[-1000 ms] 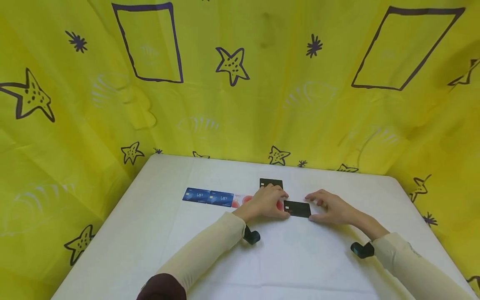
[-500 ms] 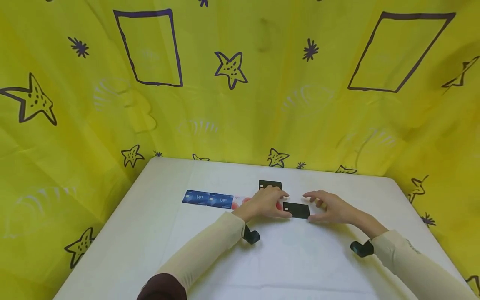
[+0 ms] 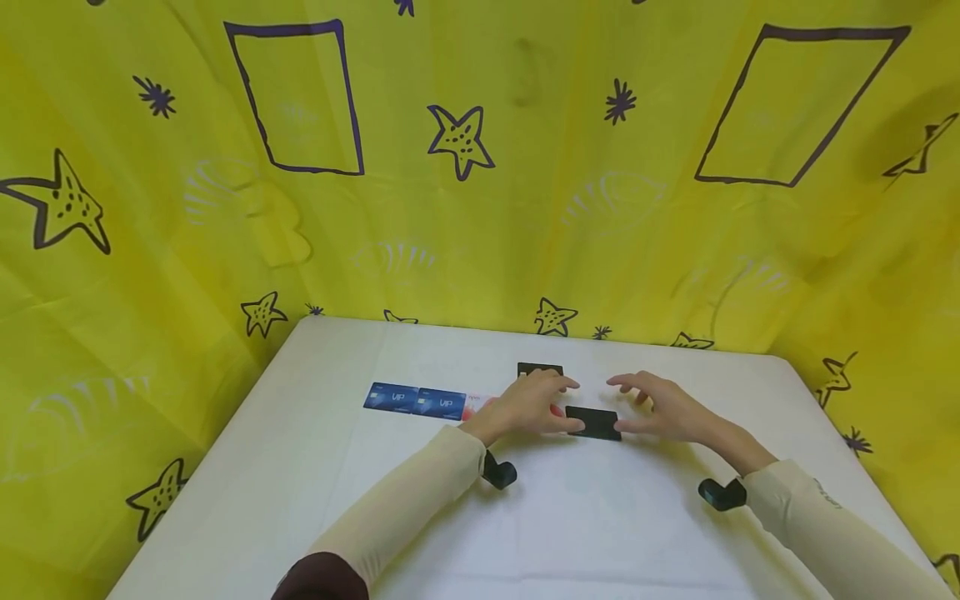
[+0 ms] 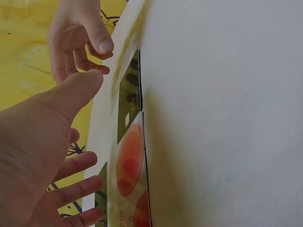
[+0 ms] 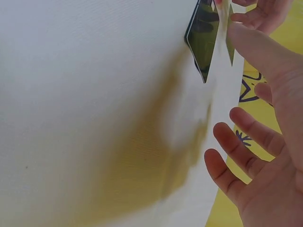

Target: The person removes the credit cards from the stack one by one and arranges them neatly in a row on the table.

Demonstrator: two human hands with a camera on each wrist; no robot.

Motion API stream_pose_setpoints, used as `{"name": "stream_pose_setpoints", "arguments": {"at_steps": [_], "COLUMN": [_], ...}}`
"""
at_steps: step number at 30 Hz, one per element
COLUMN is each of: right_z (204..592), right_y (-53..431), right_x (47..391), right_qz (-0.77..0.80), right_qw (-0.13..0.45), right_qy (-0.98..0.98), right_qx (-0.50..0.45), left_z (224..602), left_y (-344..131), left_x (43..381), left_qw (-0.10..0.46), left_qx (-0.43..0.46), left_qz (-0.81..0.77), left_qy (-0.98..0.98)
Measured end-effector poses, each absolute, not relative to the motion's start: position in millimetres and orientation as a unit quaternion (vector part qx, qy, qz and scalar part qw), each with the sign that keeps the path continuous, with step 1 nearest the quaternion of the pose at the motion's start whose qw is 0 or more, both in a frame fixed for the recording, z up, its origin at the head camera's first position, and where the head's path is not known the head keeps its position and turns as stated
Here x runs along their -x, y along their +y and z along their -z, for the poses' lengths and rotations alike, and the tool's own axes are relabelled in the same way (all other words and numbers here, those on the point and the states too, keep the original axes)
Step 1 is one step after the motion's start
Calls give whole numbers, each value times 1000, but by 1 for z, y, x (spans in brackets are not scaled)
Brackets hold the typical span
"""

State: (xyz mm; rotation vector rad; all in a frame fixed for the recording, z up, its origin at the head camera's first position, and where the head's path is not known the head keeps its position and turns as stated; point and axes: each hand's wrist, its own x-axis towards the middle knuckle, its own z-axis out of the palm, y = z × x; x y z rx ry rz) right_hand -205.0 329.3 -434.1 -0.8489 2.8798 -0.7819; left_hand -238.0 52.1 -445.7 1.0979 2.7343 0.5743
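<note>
A black card [image 3: 600, 423] lies flat on the white table at the right end of a row of cards. My left hand [image 3: 531, 403] hovers over its left end, fingers loosely spread, holding nothing. Just past its right edge is my right hand [image 3: 670, 408], fingers relaxed, also holding nothing. In the left wrist view the black card [image 4: 130, 90] meets a red-and-white card [image 4: 130, 158] end to end, and both thumbs stay above the cards. Behind the row lies a second black card [image 3: 542, 368], partly covered by my left hand.
Two blue VIP cards [image 3: 392, 397] form the left part of the row, followed by red-and-white cards mostly hidden under my left hand. The white table [image 3: 585, 525] ends at a yellow curtain [image 3: 465, 233] with starfish drawings.
Both hands have risen slightly from the front black card, and the right thumb has come off its right edge. The cards keep their places; the head view has tilted a little.
</note>
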Motion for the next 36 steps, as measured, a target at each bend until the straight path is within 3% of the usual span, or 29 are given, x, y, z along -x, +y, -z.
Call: {"name": "stream_pose_setpoints", "arguments": {"at_steps": [25, 36], "right_z": [427, 425], "right_y": [313, 295], "right_x": [227, 243], "right_qz": [252, 260], "right_qw": [-12, 1], "right_qy": [930, 935], "right_qx": [269, 239], "left_z": [441, 444], "left_y": [34, 22], "left_x": [254, 262], "left_qw": [62, 60], "left_qx": [-332, -301], "left_qz": [-215, -236], "left_qy": [916, 922]}}
